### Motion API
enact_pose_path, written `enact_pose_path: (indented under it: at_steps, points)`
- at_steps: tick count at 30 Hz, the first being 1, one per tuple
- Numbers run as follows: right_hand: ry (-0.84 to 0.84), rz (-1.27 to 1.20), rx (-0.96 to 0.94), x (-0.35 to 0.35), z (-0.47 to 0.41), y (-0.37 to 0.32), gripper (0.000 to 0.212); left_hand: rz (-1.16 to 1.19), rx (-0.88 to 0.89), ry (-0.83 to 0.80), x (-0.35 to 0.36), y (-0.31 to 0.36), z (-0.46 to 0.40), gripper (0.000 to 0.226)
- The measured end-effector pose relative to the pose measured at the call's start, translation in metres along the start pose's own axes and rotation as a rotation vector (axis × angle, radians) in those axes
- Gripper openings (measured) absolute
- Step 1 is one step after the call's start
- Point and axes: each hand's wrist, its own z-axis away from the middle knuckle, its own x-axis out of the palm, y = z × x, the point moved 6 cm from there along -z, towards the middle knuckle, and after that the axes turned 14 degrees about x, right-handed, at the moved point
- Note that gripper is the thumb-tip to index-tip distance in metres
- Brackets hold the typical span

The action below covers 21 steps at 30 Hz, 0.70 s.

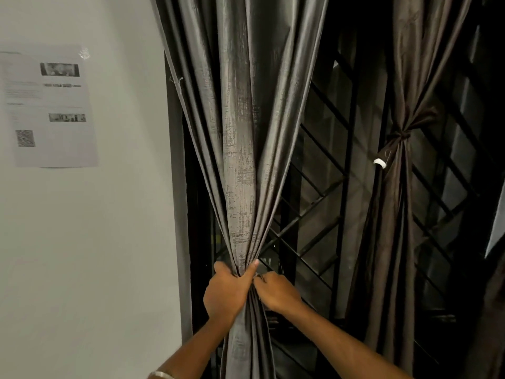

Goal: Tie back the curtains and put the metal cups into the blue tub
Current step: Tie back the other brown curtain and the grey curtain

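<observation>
Left curtain (240, 127): a grey, sheened panel is hung just right of the wall edge; its folds are drawn in from a wide spread at the top to one narrow bunch low in the scene, and below that bunch the cloth is let fall straight down.

Left hand (226, 292): the bunch is clamped from the left side, with the thumb laid up the front of the folds and the fingers wrapped round behind.

Right hand (276, 289): it is pressed against the right side of the same bunch, just beside the left hand; its fingertips are tucked into the folds and appear to be pinching the cloth. The two hands are held together, touching or nearly so.

Bracelet (161, 374): a pale band is worn on the left wrist, at the near edge.

Right curtain (396, 187): a darker brown panel is seen further right, already gathered at its middle by a tie-back (397, 135) knotted round it.

White clip (380, 163): a small white piece is seen just below and left of that knot, at the curtain's edge.

Window grille (314, 214): dark diagonal bars are crossed behind and between both curtains.

Wall (95, 242): a plain white surface is seen to the left.

Printed sheet (50, 108): a paper with blurred text, small pictures and a square code is fixed to the wall, upper left.

Metal cups and blue tub: neither is shown in the head view.
</observation>
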Motion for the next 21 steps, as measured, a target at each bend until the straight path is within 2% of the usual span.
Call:
enact_pose_path:
  at_steps: [2,4,6,9,13,17,21]
  points:
    - [-0.002,-0.007,0.019,0.001,-0.003,0.001,0.043,0.011,-0.010,-0.025,0.007,-0.005,0.015,0.064]
    - [-0.008,-0.038,0.032,0.003,-0.007,0.003,0.043,0.101,-0.094,-0.127,0.030,-0.021,0.026,0.068]
    - [0.003,-0.070,0.053,0.003,-0.009,0.004,0.044,0.299,-0.236,-0.234,0.056,-0.036,0.032,0.065]
    - [-0.017,-0.082,0.058,0.008,-0.010,0.002,0.045,0.695,-0.434,-0.294,0.076,-0.034,0.038,0.041]
    - [-0.063,-0.185,0.102,0.020,-0.016,0.007,0.042,0.918,-0.609,-0.310,0.071,-0.027,0.039,0.033]
    - [-0.136,-0.395,0.132,0.018,-0.006,0.009,0.031,1.014,-0.620,-0.297,0.065,-0.016,0.033,0.035]
    - [-0.230,-0.505,0.163,0.022,-0.001,0.010,0.022,1.032,-0.620,-0.254,0.062,-0.007,0.028,0.032]
